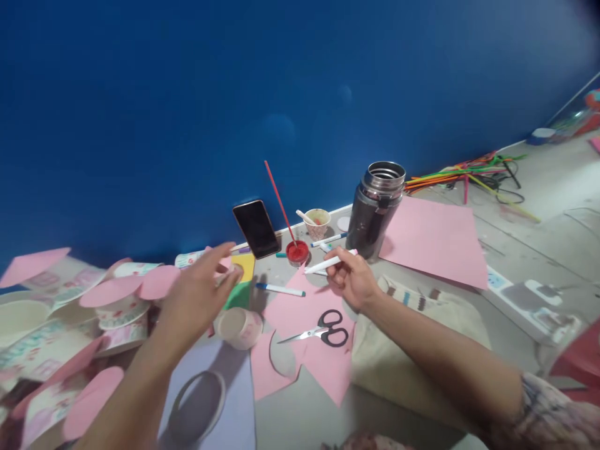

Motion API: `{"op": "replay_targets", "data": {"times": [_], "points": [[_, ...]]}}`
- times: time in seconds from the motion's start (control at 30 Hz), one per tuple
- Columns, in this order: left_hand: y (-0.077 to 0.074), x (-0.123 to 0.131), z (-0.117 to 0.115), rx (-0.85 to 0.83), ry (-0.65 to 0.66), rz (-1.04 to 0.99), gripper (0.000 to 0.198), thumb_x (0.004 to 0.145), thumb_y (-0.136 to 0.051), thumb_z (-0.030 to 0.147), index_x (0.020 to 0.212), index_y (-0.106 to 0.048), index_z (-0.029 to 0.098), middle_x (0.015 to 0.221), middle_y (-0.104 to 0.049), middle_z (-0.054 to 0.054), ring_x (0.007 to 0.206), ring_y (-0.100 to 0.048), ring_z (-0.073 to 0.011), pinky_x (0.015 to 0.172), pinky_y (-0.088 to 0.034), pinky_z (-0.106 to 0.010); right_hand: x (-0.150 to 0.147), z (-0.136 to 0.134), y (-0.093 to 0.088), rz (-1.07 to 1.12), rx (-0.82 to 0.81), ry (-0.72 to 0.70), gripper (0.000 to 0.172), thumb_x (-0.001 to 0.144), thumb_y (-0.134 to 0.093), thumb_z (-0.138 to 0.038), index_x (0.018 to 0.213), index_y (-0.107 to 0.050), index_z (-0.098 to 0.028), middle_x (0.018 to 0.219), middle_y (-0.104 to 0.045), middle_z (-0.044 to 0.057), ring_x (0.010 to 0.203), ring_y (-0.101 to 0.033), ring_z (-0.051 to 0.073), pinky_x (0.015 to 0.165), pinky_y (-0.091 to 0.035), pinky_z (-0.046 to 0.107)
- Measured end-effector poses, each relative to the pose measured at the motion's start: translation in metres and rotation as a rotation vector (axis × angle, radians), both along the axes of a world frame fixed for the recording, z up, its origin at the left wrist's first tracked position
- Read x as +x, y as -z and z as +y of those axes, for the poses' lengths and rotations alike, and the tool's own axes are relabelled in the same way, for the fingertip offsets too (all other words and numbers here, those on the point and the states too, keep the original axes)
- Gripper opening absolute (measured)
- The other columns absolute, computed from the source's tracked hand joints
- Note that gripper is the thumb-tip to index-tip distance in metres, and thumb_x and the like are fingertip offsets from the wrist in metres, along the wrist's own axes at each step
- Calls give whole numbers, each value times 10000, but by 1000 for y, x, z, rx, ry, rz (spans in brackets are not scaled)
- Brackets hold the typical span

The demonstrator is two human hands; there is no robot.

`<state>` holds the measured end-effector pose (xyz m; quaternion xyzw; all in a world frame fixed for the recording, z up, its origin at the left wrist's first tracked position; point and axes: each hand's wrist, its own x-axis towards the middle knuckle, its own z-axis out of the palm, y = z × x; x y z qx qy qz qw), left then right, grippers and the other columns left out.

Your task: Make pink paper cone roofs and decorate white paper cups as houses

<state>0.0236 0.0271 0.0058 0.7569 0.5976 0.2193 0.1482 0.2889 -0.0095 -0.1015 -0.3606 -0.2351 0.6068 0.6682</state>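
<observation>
My right hand (355, 281) is closed on a white marker (330, 261) with a pink end, held above cut pink paper (319, 312). Black-handled scissors (323, 333) lie on that paper below it, blades partly apart. My left hand (201, 290) hovers at the left, slightly blurred, with thumb and index finger apart and no clear object between them. Near its fingertips are yellow and green paper pieces (240, 294) and a paper cup (240, 328) lying tilted. A blue-capped marker (281, 289) rests between the two hands.
A phone (257, 229) leans on the blue wall. Beside it stand a red paint pot (297, 252) with a stick, a small cup (317, 224) and an open flask (376, 209). Decorated paper cups (122, 312) crowd the left. A cloth bag (412, 350) lies under my right forearm.
</observation>
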Motion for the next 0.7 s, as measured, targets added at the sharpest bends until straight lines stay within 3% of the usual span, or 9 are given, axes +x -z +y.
{"op": "replay_targets", "data": {"times": [0.07,0.13,0.23,0.3,0.37,0.53,0.7], "points": [[-11,-15,-34,169,-110,-25,435,904,-611,529,1258,-683,288,1102,-763,-44,870,-723,-252,743,-563,-328,2,-1,2,25,-13,-18,304,685,-840,-440,723,-708,-168,440,-534,-61,351,-299,41,360,-231,178],[-11,-35,-72,213,-165,-20,317,877,-645,572,1052,-751,330,968,-791,4,808,-730,-232,707,-573,-301,4,-2,4,47,-18,-29,273,677,-848,-401,724,-695,-180,435,-520,-71,361,-289,38,368,-234,170],[13,-63,-122,-83,15,-46,273,782,-743,587,842,-800,327,798,-804,27,685,-750,-210,602,-577,-245,6,-3,2,50,-21,-45,250,676,-859,-371,737,-696,-192,503,-609,-43,387,-336,44,378,-267,168],[37,-75,-146,-219,-62,-69,261,807,-737,553,853,-802,304,821,-812,16,692,-759,-199,607,-581,-223,6,-5,-1,36,-22,-70,258,662,-883,-362,779,-728,-192,614,-697,-10,420,-387,47,389,-302,169],[55,-77,-162,-219,-182,-153,264,846,-703,532,874,-792,286,788,-797,17,647,-740,-179,578,-565,-213,6,-9,-4,22,-26,-112,300,628,-919,-343,840,-764,-199,731,-750,10,476,-460,55,412,-351,167],[71,-67,-184,-161,-145,-172,198,917,-625,385,873,-764,251,815,-781,-5,712,-722,-177,657,-574,-250,8,-17,-3,-43,-87,-248,443,559,-984,-288,958,-799,-237,820,-751,12,657,-607,113,542,-507,200],[79,-77,-193,81,-260,-82,181,954,-586,332,978,-729,223,975,-755,-79,928,-712,-230,818,-573,-348,9,-14,1,-86,-85,-231,332,631,-955,-400,839,-751,-241,763,-623,2,631,-499,118,499,-465,225]]}}
